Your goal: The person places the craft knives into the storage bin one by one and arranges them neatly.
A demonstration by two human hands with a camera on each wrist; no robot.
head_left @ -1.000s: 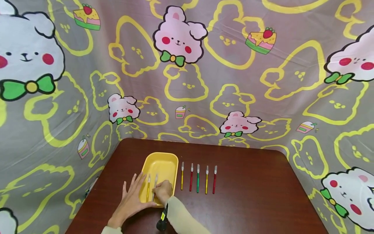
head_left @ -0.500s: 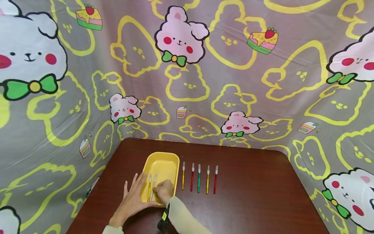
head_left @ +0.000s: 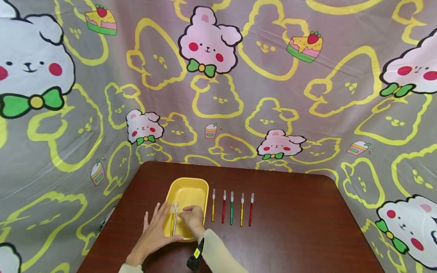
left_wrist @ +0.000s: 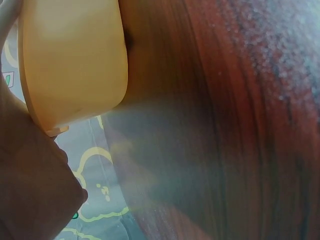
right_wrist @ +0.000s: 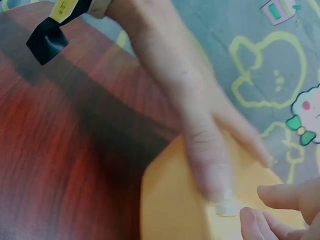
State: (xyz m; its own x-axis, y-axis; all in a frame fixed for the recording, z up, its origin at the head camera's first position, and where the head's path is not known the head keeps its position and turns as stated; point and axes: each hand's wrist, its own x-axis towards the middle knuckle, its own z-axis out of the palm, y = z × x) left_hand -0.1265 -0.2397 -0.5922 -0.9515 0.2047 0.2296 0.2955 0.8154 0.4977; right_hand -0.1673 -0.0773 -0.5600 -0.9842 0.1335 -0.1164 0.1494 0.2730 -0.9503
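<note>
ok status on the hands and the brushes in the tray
Left hand flat, steadying yellow tray. Right hand in tray beside two brushes; grip unclear. Five brushes lined up on table, nothing blocking.

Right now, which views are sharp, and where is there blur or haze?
Head view: sharp and evenly lit, tray and table crisp, backdrop bowed by the wide lens. Left wrist view: too close, milky haze over the table, tray wall soft. Right wrist view: left hand blurred, right fingers soft.
</note>
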